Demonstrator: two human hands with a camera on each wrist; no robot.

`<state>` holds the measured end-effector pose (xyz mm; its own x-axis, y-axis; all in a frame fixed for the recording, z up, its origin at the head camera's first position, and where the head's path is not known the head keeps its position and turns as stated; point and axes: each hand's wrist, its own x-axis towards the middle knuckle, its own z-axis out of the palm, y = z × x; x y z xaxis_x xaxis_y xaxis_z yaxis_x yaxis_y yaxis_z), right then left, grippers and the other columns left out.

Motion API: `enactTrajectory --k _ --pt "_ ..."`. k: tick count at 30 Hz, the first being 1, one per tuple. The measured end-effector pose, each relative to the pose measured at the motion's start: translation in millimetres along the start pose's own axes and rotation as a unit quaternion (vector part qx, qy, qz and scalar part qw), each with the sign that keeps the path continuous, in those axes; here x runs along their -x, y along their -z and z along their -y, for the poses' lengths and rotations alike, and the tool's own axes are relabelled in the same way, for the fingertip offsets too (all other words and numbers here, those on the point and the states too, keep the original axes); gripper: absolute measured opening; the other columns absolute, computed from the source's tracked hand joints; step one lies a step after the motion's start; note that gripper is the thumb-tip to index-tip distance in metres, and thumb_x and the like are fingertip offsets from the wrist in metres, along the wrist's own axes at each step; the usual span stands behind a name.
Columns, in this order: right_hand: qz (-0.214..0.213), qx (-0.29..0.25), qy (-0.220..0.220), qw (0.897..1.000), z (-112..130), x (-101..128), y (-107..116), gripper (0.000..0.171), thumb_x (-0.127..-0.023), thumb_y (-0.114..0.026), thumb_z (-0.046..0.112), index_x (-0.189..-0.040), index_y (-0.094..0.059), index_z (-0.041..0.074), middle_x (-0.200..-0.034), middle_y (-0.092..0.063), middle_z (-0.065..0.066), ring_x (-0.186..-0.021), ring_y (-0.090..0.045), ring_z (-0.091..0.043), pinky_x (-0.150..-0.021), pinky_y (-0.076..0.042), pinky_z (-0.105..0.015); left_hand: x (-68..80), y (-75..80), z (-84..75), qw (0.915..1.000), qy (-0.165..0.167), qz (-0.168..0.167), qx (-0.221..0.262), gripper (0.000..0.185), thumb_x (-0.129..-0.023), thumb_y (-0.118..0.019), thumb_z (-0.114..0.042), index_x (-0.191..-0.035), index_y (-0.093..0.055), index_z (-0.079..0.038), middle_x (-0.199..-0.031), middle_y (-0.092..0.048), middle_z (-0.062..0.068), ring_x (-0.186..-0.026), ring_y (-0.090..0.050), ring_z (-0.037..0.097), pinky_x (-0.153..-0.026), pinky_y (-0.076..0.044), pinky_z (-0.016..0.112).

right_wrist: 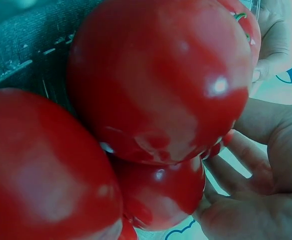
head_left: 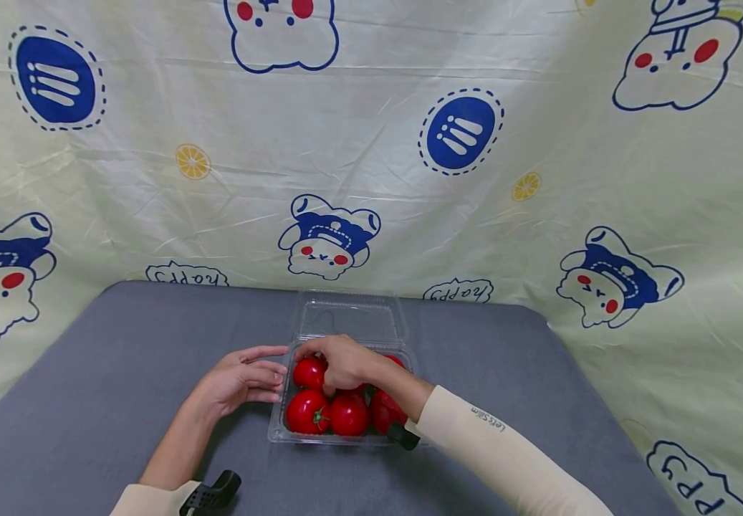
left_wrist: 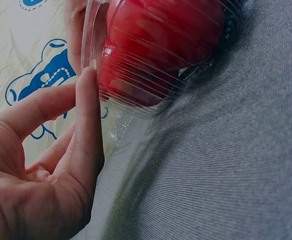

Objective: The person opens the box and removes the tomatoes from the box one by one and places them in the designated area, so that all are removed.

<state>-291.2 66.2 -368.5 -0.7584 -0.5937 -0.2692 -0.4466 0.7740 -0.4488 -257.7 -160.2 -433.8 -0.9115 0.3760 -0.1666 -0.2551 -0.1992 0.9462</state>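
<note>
A clear plastic container point(head_left: 276, 430) holds several red tomatoes in two rows. My right hand point(head_left: 345, 360) reaches into its back left corner, fingers and thumb curved round a tomato point(head_left: 309, 373). In the right wrist view, large tomatoes point(right_wrist: 161, 80) hide part of that hand's fingers. My left hand point(head_left: 242, 380) is beside the container's left wall, fingers extended. The left wrist view shows its fingertips at the ribbed clear side point(left_wrist: 135, 92). A tomato with a green stem point(head_left: 307, 412) sits front left, next to another tomato point(head_left: 349, 415).
The container's transparent lid point(head_left: 350, 319) lies folded back behind it. Under everything is a grey table point(head_left: 152, 358). A pale printed curtain point(head_left: 371, 165) hangs along the table's back edge. Dark straps point(head_left: 213, 493) go round the cream sleeves at the wrists.
</note>
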Motion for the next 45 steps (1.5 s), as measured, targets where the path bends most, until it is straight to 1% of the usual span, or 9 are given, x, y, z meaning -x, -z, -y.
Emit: enactTrajectory --k 12,17,22,29,33,37,42,45 --pt "-0.007 0.010 0.020 1.000 -2.0 0.2 0.8 0.060 -0.078 -0.079 0.002 -0.131 -0.065 0.027 -0.116 -0.065 0.002 -0.100 -0.055 -0.015 -0.074 -0.055 -0.026 1.0 -1.7 -0.3 1.0000 -0.002 -0.001 -0.005 0.058 -0.093 -0.063 0.002 -0.147 -0.044 0.006 -0.096 -0.075 0.004 -0.076 -0.073 0.015 -0.075 -0.064 0.037" --pt "-0.013 0.013 0.029 0.999 -4.2 -1.3 1.0 0.058 -0.078 -0.079 0.004 -0.130 -0.065 0.025 -0.120 -0.066 0.003 -0.101 -0.055 -0.014 -0.075 -0.054 -0.024 0.7 -2.5 -0.6 1.0000 -0.002 -0.002 -0.006 0.058 -0.093 -0.063 0.002 -0.147 -0.044 0.006 -0.096 -0.075 0.004 -0.076 -0.073 0.015 -0.074 -0.064 0.037" --pt "-0.018 0.006 0.036 0.999 -6.7 -2.2 1.2 0.057 -0.077 -0.080 0.004 -0.129 -0.065 0.024 -0.124 -0.067 0.002 -0.102 -0.056 -0.013 -0.077 -0.055 -0.025 -0.2 -2.5 -0.6 1.0000 0.000 -0.003 -0.004 0.057 -0.092 -0.064 0.002 -0.146 -0.045 0.006 -0.096 -0.075 0.004 -0.076 -0.072 0.015 -0.074 -0.064 0.037" --pt "-0.021 0.000 0.028 0.999 -3.4 -1.1 4.8 0.057 -0.078 -0.081 0.005 -0.130 -0.065 0.023 -0.127 -0.066 0.000 -0.105 -0.058 -0.015 -0.081 -0.058 -0.028 -0.2 -1.8 -1.1 1.0000 0.001 -0.003 -0.006 0.057 -0.093 -0.063 0.001 -0.147 -0.045 0.006 -0.096 -0.076 0.004 -0.076 -0.073 0.015 -0.074 -0.064 0.037" --pt "-0.034 -0.005 0.028 0.999 -1.5 -0.1 7.1 0.060 -0.076 -0.084 0.007 -0.130 -0.065 0.023 -0.129 -0.066 -0.002 -0.109 -0.059 -0.017 -0.081 -0.059 -0.028 0.1 -0.8 -0.9 1.0000 0.001 -0.005 -0.008 0.057 -0.094 -0.063 0.000 -0.147 -0.045 0.005 -0.097 -0.076 0.004 -0.076 -0.073 0.015 -0.075 -0.064 0.037" --pt "-0.047 -0.017 0.022 0.998 -1.0 0.9 7.9 0.062 -0.074 -0.085 0.009 -0.131 -0.064 0.023 -0.128 -0.066 -0.002 -0.109 -0.059 -0.019 -0.081 -0.059 -0.030 0.3 -0.4 -1.0 0.9999 0.004 -0.006 -0.007 0.056 -0.094 -0.063 -0.001 -0.147 -0.045 0.005 -0.098 -0.076 0.004 -0.076 -0.073 0.015 -0.075 -0.064 0.037" --pt "-0.056 -0.034 0.017 0.998 -1.7 1.9 8.5 0.060 -0.075 -0.085 0.011 -0.130 -0.064 0.022 -0.127 -0.065 -0.003 -0.108 -0.060 -0.019 -0.081 -0.060 -0.032 0.2 -0.1 -0.7 1.0000 0.006 -0.005 -0.006 0.056 -0.094 -0.063 -0.001 -0.147 -0.045 0.004 -0.098 -0.076 0.004 -0.076 -0.073 0.015 -0.075 -0.064 0.036" --pt "-0.069 -0.044 0.022 0.996 -2.1 3.3 10.7 0.058 -0.075 -0.085 0.013 -0.129 -0.065 0.021 -0.127 -0.066 -0.003 -0.108 -0.061 -0.020 -0.081 -0.061 -0.033 0.2 -0.1 -0.6 1.0000 0.006 -0.004 -0.005 0.056 -0.094 -0.062 -0.001 -0.147 -0.046 0.004 -0.098 -0.076 0.004 -0.076 -0.073 0.015 -0.075 -0.064 0.036"
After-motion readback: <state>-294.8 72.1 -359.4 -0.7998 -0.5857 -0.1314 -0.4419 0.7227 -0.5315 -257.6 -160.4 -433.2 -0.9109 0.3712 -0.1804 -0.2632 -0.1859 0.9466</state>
